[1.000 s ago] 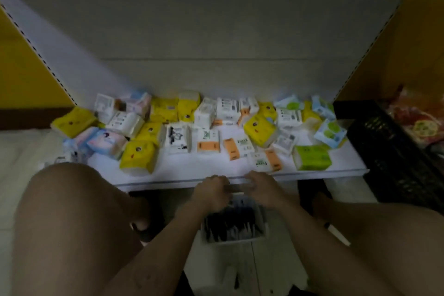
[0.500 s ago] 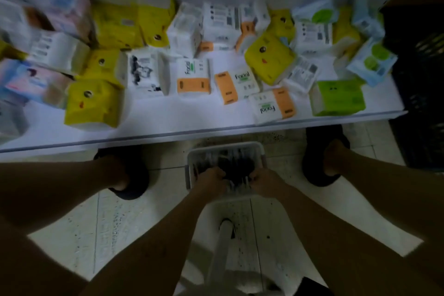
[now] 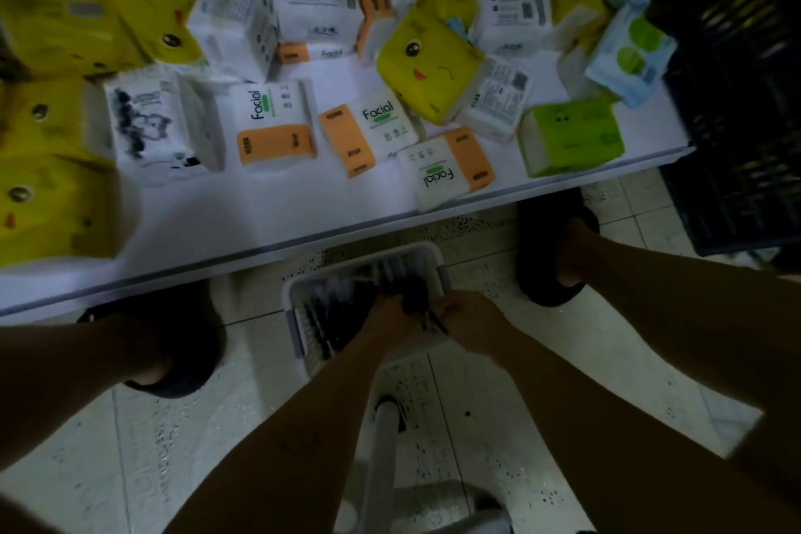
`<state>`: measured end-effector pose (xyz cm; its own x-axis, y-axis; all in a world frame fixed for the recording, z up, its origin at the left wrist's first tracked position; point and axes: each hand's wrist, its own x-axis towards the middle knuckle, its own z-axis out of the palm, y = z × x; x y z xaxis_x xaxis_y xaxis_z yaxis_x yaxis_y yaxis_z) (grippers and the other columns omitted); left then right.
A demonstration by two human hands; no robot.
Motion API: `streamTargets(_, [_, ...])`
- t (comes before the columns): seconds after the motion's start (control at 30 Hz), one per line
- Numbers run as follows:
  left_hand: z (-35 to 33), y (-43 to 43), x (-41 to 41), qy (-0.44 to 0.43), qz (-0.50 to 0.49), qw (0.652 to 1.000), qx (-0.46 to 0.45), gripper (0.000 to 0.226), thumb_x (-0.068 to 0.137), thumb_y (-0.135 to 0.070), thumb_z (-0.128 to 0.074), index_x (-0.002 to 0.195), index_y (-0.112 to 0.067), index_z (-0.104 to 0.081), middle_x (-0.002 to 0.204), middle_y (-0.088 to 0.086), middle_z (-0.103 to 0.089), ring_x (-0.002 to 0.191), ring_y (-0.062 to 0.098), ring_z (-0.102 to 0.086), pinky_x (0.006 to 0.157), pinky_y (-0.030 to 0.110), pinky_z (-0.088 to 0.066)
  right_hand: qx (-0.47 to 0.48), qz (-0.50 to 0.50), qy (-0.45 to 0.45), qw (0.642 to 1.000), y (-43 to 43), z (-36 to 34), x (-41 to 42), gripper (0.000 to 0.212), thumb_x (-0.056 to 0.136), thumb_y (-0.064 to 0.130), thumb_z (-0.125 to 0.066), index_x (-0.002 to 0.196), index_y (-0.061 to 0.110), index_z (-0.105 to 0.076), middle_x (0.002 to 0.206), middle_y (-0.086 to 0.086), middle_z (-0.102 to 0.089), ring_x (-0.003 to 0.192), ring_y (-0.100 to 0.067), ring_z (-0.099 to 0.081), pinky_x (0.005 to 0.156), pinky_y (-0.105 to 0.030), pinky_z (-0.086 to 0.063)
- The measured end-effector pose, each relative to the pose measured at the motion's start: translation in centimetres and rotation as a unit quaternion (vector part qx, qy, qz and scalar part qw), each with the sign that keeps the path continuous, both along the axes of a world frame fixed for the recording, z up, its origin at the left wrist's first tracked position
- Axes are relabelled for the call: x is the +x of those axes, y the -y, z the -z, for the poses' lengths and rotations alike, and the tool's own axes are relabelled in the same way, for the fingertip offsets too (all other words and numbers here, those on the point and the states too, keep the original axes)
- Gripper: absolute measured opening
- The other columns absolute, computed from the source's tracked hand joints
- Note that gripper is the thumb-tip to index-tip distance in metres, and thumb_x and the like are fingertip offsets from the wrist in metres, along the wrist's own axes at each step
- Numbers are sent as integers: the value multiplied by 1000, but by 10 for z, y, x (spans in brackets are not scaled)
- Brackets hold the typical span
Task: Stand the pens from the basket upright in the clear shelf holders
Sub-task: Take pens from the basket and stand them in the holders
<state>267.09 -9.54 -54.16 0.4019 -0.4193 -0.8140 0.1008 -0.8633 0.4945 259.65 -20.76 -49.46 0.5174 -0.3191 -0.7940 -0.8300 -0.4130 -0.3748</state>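
Since the frame half a second back, my two hands are sitting closer together over the basket (image 3: 298, 295), and the shelf (image 3: 260, 221) is filling more of the top of the picture. My left hand (image 3: 388, 319) and right hand (image 3: 474, 325) are meeting just below the middle of the frame, fingers curling round a dark clump of pens (image 3: 414, 295) held between them, with one pen tip poking out toward lower right. The light is dim, so I am not making out single fingers. More dark pens are lying in the white basket, which is standing on the tiled floor (image 3: 151, 447) just in front of the shelf edge. My feet in dark slippers (image 3: 182, 343) are resting on either side of it. Tissue packs (image 3: 277, 126) in yellow, white, orange and green are lying scattered across the shelf, and a black crate (image 3: 745, 100) is standing at the right edge.
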Motion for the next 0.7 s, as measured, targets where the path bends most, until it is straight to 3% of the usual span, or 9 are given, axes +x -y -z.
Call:
streamTargets(0.13, [8, 8, -2, -25, 6, 1000, 7, 41, 96, -28, -54, 131, -8, -55, 133, 15, -55, 127, 31, -48, 108, 39, -37, 15, 25, 28, 999, -3, -1, 1, 17, 94, 8, -48, 97, 2, -63, 97, -15, -60, 81, -23, -49, 61, -25, -37])
streamTargets(0.27, [10, 3, -5, -14, -131, 991, -39, 16, 91, -16, -62, 90, -1, -69, 94, 17, -67, 100, 35, -63, 87, 38, -50, 28, 30, 35, 999, -6, 6, 2, 22, 91, 7, -51, 104, -7, -64, 104, -25, -63, 86, -30, -55, 70, -33, -39])
streamTargets(0.4, [-6, -16, -11, 37, -251, 966, -54, 19, 84, -25, -71, 91, -7, -71, 89, 9, -71, 86, 25, -67, 81, 38, -56, 17, 25, 32, 999, -13, 16, 12, 19, 89, 10, -55, 101, 1, -67, 108, -15, -65, 94, -29, -57, 67, -27, -39])
streamTargets(0.5, [-16, -31, -10, 38, -271, 961, -46, 8, 87, -14, -66, 93, -9, -67, 87, 9, -69, 84, 25, -67, 75, 35, -56, 23, -28, 14, 999, -23, 28, 18, 21, 93, 11, -50, 104, 4, -67, 113, -14, -65, 114, -29, -54, 95, -31, -40])
streamTargets(0.57, [-21, -39, -6, 33, -297, 953, -39, 9, 90, -7, -59, 97, -12, -60, 92, 11, -67, 84, 25, -65, 72, 35, -55, 33, -45, 4, 998, -27, 37, 19, 23, 95, 9, -49, 107, 1, -66, 112, -16, -65, 115, -30, -55, 104, -36, -37])
streamTargets(0.7, [-34, -51, 4, 18, -321, 946, -42, 22, 94, -5, -44, 115, -6, -50, 103, 19, -62, 79, 24, -59, 58, 30, -49, 26, -75, -13, 997, -33, 43, 24, 16, 94, 10, -50, 98, 1, -63, 106, -18, -61, 94, -27, -56, 79, -31, -46])
